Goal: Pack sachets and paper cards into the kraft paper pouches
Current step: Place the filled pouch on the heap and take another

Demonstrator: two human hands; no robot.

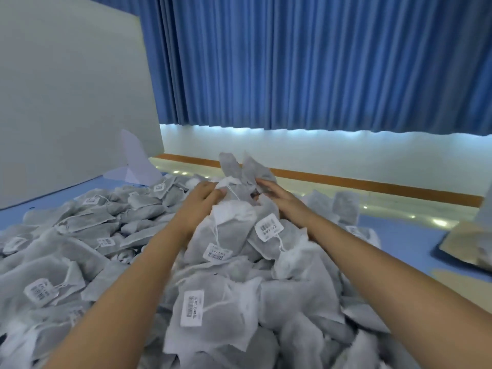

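Observation:
A big heap of grey mesh sachets (213,310) with white barcode tags and drawstrings covers the blue table. Both my arms reach forward over the heap. My left hand (203,195) grips the white gathered top of a raised sachet (230,166). My right hand (277,194) holds a second upright grey sachet (255,167) beside it, fingers curled at its base. The two lifted sachets stand close together above the pile. A kraft paper pouch (463,241) lies at the right edge, partly cut off.
A white board (69,97) stands at the left with a folded white paper stand (135,161) at its foot. Blue curtains (319,62) hang behind. The blue table surface (415,251) shows at the right between the heap and the pouch.

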